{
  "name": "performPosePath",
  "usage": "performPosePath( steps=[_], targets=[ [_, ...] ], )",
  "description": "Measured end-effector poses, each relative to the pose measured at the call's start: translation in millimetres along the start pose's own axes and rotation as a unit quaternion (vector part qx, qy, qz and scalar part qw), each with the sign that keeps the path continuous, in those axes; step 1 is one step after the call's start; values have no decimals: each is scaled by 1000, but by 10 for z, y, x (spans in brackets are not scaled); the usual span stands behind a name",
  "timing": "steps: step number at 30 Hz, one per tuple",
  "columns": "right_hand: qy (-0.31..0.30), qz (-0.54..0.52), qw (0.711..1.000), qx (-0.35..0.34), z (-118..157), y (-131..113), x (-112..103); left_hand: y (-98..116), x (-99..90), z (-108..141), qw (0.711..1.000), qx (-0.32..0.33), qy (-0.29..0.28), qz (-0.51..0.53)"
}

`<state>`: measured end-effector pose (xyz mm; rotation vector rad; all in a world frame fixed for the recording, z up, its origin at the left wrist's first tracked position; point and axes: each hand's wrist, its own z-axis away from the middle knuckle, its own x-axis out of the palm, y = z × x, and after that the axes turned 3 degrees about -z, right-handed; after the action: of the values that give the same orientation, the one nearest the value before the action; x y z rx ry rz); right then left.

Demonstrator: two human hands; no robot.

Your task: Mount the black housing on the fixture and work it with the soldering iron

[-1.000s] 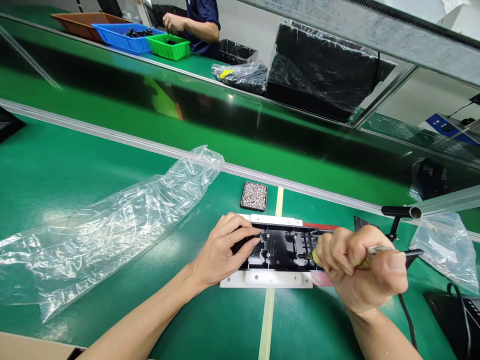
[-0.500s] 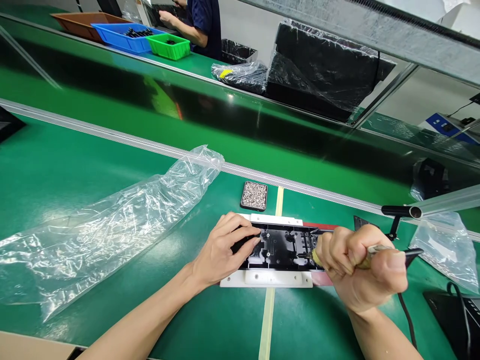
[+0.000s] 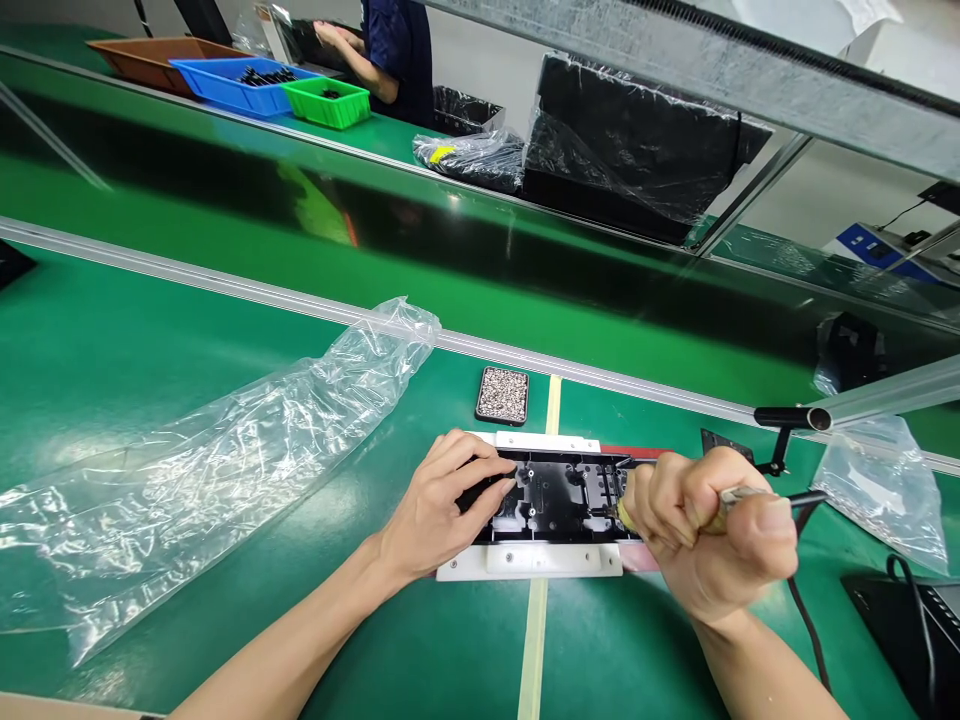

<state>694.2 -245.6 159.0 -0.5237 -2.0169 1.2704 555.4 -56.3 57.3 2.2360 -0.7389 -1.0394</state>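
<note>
A long black plastic housing (image 3: pixel 559 495), with ribs and screw posts inside, lies in a white fixture (image 3: pixel 555 562) on the green bench. My left hand (image 3: pixel 442 500) grips the left end of the housing, thumb and fingers curved over it. My right hand (image 3: pixel 709 530) is wrapped round a slim tool with a yellowish front, a silver middle and a black rear end (image 3: pixel 808 498). Its front end points down into the right part of the housing; my fist hides most of the tool, and its exact tip is too small to make out.
Beyond the fixture sits a small black tray (image 3: pixel 502 395) full of tiny silvery parts. A clear plastic bag (image 3: pixel 225 470) stretches across the left. At the right are a black tube bracket (image 3: pixel 791 420), another bag (image 3: pixel 885 490) and a black cable (image 3: pixel 808 630). A co-worker (image 3: pixel 397 50) stands behind bins.
The view has shifted slightly. Both hands keep their hold and place on the housing and tool. The co-worker's hands have moved a little.
</note>
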Motion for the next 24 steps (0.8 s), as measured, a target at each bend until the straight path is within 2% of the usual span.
performPosePath(
  steps=[24],
  targets=[
    [3,-5,1000,6,3,-1,-11,5,-1,-2,1000,-7,-5,-4]
  ],
)
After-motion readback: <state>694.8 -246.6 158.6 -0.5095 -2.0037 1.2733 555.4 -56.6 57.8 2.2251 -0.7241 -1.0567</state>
